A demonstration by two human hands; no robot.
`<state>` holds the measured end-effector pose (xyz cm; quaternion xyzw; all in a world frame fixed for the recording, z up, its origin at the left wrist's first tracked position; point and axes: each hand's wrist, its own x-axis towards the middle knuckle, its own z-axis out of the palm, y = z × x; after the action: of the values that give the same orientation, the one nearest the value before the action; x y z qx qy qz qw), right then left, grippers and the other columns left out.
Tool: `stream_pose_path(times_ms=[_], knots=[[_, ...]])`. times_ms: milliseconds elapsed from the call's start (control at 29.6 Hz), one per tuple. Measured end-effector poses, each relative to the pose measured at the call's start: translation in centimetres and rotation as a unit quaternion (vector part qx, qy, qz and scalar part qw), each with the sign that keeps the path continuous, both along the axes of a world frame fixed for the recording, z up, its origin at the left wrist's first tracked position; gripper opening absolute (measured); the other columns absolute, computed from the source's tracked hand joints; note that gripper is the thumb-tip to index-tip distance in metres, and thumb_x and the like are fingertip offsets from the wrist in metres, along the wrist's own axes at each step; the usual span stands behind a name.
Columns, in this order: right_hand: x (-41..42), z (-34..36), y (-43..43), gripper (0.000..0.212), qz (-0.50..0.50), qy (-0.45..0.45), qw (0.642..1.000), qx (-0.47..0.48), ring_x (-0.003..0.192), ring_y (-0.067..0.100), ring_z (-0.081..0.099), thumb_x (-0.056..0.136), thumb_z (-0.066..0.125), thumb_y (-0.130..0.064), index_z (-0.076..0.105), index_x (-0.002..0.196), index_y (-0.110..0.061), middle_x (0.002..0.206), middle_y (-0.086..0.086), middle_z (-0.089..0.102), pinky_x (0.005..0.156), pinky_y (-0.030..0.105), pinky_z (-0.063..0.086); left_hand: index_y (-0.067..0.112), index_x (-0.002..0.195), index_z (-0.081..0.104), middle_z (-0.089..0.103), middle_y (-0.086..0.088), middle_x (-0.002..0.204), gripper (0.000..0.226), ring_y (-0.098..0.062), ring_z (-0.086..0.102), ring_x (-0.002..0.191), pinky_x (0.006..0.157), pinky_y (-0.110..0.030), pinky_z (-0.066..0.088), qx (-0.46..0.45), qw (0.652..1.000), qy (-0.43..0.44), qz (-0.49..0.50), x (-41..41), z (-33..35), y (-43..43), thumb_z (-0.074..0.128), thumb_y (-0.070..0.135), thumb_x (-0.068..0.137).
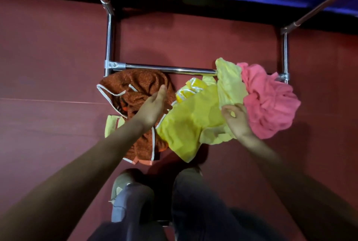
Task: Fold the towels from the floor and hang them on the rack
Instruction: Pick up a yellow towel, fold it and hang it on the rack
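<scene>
Pickup step, nothing folded yet; the towels are heaped on the floor (48,66). Orange towel (135,83) sits under left grip (155,105), fingers straight, holding nothing. Yellow towel (186,124) lies between the grips. Pale yellow towel (229,85) is just ahead of right grip (237,122), fingers curled at its edge; can't tell if pinching. Pink towel (271,105) is right of it. Rack bar (170,70) is beyond both grips. Next, probably: take one towel by an edge and lift it clear of the pile.

Both arms reach forward and down; left hand (153,105) flat, fingers straight and together; right hand (237,120) curled, thumb tip near forefinger.
</scene>
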<state>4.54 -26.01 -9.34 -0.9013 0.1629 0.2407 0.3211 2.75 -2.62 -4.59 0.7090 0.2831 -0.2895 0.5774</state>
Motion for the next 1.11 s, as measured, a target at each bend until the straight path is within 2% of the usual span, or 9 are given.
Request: stream_pose_path(times_ms=[101, 169, 304, 371, 472, 641, 911, 1012, 1113], knots=[[1.3, -1.1, -0.2, 0.028, 0.019, 0.059, 0.998, 0.000, 0.136, 0.024, 0.024, 0.091, 0.049, -0.020, 0.060, 0.115, -0.011, 0.137, 0.017, 0.042, 0.106, 0.021, 0.017, 0.012, 0.105, 0.055, 0.062, 0.000, 0.082, 0.052, -0.012, 0.056, 0.077, 0.073, -0.026, 0.044, -0.016, 0.999, -0.020, 0.027, 0.8, -0.5, -0.9, 0.019, 0.047, 0.094], [1.7, -1.4, 0.3, 0.032, 0.051, 0.092, 0.994, -0.004, 0.138, 0.023, 0.020, 0.093, 0.045, -0.022, 0.056, 0.121, -0.013, 0.141, 0.015, 0.039, 0.107, 0.022, 0.015, 0.018, 0.092, 0.054, 0.060, 0.001, 0.075, 0.047, -0.014, 0.055, 0.074, 0.072, -0.029, 0.041, -0.025, 0.999, -0.021, 0.028, 1.1, -0.5, -1.4, 0.018, 0.047, 0.094], [0.6, -2.5, 1.4, 0.025, 0.162, 0.000, 0.987, -0.007, 0.138, 0.026, 0.021, 0.089, 0.053, -0.019, 0.064, 0.111, -0.014, 0.146, 0.015, 0.032, 0.107, 0.020, 0.013, 0.009, 0.113, 0.055, 0.065, -0.008, 0.096, 0.060, -0.019, 0.059, 0.089, 0.083, -0.033, 0.045, -0.020, 1.000, -0.010, 0.022, 1.4, -1.3, -0.8, 0.016, 0.050, 0.093], [0.3, -3.1, 3.1, 0.027, 0.284, -0.015, 0.959, 0.007, 0.140, 0.025, 0.017, 0.088, 0.054, -0.021, 0.064, 0.112, -0.014, 0.148, 0.011, 0.030, 0.113, 0.026, 0.010, 0.008, 0.116, 0.055, 0.063, -0.015, 0.112, 0.063, -0.026, 0.057, 0.106, 0.097, -0.039, 0.042, -0.006, 1.000, -0.003, 0.022, 0.8, -1.8, -0.1, 0.016, 0.052, 0.092], [1.4, -5.7, 7.7, 0.045, 0.440, 0.016, 0.898, -0.021, 0.142, 0.020, 0.011, 0.090, 0.049, -0.030, 0.044, 0.132, -0.014, 0.149, 0.005, 0.032, 0.115, 0.032, 0.002, 0.006, 0.111, 0.056, 0.064, -0.016, 0.098, 0.062, -0.027, 0.059, 0.093, 0.077, -0.030, 0.046, 0.020, 0.999, 0.025, 0.025, -0.5, -4.0, 1.2, 0.014, 0.049, 0.093], [2.5, -6.6, 7.9, 0.049, 0.527, -0.043, 0.836, -0.148, 0.127, 0.023, 0.034, 0.086, 0.052, -0.037, 0.044, 0.130, -0.016, 0.130, 0.004, 0.051, 0.109, 0.032, 0.013, 0.008, 0.117, 0.053, 0.063, -0.016, 0.103, 0.064, -0.023, 0.059, 0.091, 0.085, -0.033, 0.041, 0.010, 0.999, 0.033, 0.017, -1.2, -4.8, 1.8, 0.012, 0.050, 0.093], [3.0, -2.1, 6.3, 0.019, 0.337, 0.033, 0.929, 0.148, 0.093, 0.021, 0.061, 0.079, 0.067, -0.019, 0.070, 0.091, -0.005, 0.092, 0.005, 0.067, 0.089, 0.028, 0.042, 0.019, 0.133, 0.044, 0.048, -0.004, 0.139, 0.081, -0.020, 0.042, 0.129, 0.113, -0.044, 0.026, -0.049, 0.997, 0.047, -0.026, -2.0, -3.8, 1.3, 0.023, 0.074, 0.077], [4.6, 3.9, 5.9, 0.017, 0.283, 0.046, 0.938, 0.194, 0.078, -0.005, 0.057, 0.079, 0.067, -0.015, 0.069, 0.093, -0.004, 0.084, -0.005, 0.065, 0.075, 0.004, 0.039, 0.026, 0.131, 0.046, 0.044, 0.005, 0.141, 0.073, -0.009, 0.036, 0.131, 0.115, -0.033, 0.019, -0.081, 0.993, -0.004, -0.090, -1.1, 0.0, 1.0, 0.028, 0.073, 0.077], [5.8, 8.6, 6.0, 0.012, 0.259, 0.046, 0.930, 0.256, 0.067, -0.012, 0.057, 0.080, 0.064, -0.008, 0.068, 0.092, -0.008, 0.077, -0.012, 0.064, 0.069, 0.006, 0.043, 0.035, 0.118, 0.049, 0.054, 0.019, 0.120, 0.035, 0.004, 0.047, 0.114, 0.099, -0.008, 0.031, -0.125, 0.984, -0.056, -0.111, 0.1, 3.3, 0.3, 0.033, 0.047, 0.090]])
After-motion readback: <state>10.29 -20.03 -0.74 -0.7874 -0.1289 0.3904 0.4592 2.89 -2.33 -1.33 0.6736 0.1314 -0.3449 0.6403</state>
